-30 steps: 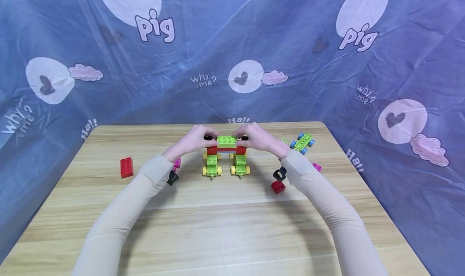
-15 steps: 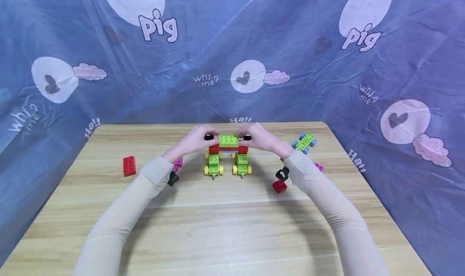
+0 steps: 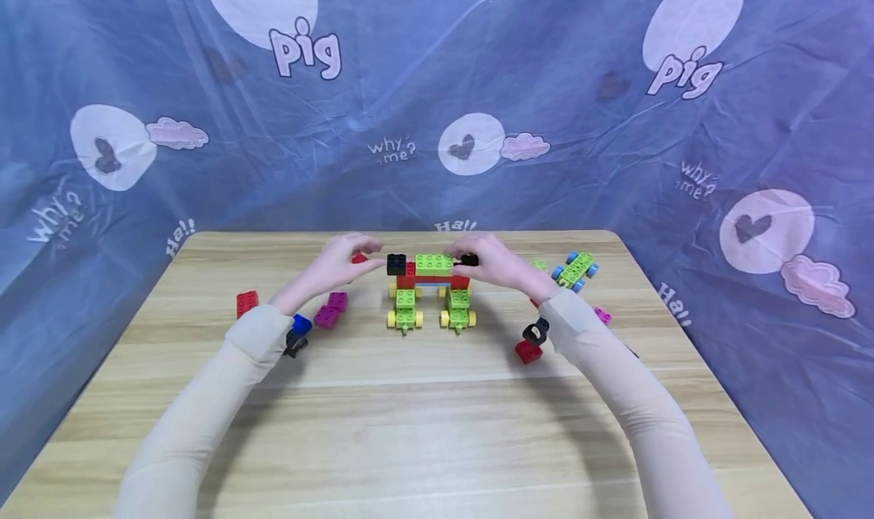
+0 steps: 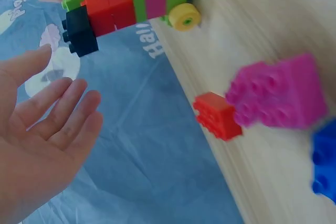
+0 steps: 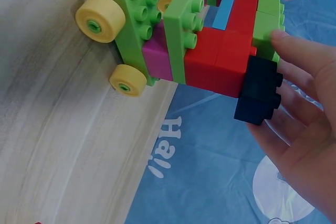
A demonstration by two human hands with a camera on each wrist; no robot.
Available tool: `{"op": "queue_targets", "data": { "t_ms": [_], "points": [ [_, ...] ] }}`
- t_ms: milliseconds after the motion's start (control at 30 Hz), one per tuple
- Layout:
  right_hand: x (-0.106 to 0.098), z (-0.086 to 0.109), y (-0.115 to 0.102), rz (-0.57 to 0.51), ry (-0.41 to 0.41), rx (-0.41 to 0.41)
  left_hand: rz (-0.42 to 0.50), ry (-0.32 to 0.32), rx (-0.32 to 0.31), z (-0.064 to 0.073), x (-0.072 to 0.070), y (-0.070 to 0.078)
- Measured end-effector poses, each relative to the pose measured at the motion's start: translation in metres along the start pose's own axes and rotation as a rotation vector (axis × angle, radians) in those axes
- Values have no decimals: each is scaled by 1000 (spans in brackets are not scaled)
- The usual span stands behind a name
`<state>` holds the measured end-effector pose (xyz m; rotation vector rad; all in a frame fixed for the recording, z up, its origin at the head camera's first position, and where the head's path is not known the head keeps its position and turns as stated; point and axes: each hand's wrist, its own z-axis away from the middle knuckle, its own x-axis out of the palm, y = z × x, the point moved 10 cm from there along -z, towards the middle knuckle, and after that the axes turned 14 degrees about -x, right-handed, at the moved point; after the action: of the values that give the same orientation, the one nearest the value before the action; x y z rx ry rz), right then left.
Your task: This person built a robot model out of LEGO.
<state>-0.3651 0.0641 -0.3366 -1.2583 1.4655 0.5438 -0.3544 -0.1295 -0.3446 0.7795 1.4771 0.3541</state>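
A toy-brick build stands on the table toward the back: two green wheeled bases (image 3: 405, 318) with yellow wheels bear a red layer (image 5: 218, 59), topped by light green bricks (image 3: 434, 264). A black brick sits at each end, the left black brick (image 3: 396, 264) uncovered. My left hand (image 3: 341, 261) is just left of it, holding nothing, fingers apart and slightly bent in the left wrist view. My right hand (image 3: 495, 262) grips the right black brick (image 5: 255, 90), its fingers behind it and one fingertip at the light green brick. Part of that black brick is hidden in the head view.
Left of the build lie magenta bricks (image 3: 331, 310), a blue brick (image 3: 300, 325) and a red brick (image 3: 247, 302). Another red brick (image 3: 359, 258) is partly behind the left hand. At right are a blue-wheeled green base (image 3: 576, 270), a red brick (image 3: 529, 350) and a magenta brick (image 3: 602, 316).
My left hand has let go of the left black brick and moved left, uncovering it and loose bricks near the left forearm. The right hand stays at its end of the build.
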Motion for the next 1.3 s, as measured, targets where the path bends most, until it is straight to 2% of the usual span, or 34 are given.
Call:
{"op": "queue_targets", "data": {
  "t_ms": [167,400,567,700,833,1000,1300],
  "points": [
    [-1,5,2,-6,20,22,-22,2,-35,15,-7,-18],
    [-9,17,7,-59,98,53,-50,27,-90,40,-17,-45],
    [-12,27,14,-58,126,92,-51,24,-137,55,-23,-70],
    [-14,34,20,-98,147,132,-74,25,-178,66,-25,-87],
    [-14,39,24,-122,156,153,-108,16,-203,78,-25,-99],
    [-16,46,26,-135,177,158,-151,-28,-258,88,-19,-113],
    [-12,52,30,-175,189,170,-234,-74,-308,98,-13,-124]
  ]
}}
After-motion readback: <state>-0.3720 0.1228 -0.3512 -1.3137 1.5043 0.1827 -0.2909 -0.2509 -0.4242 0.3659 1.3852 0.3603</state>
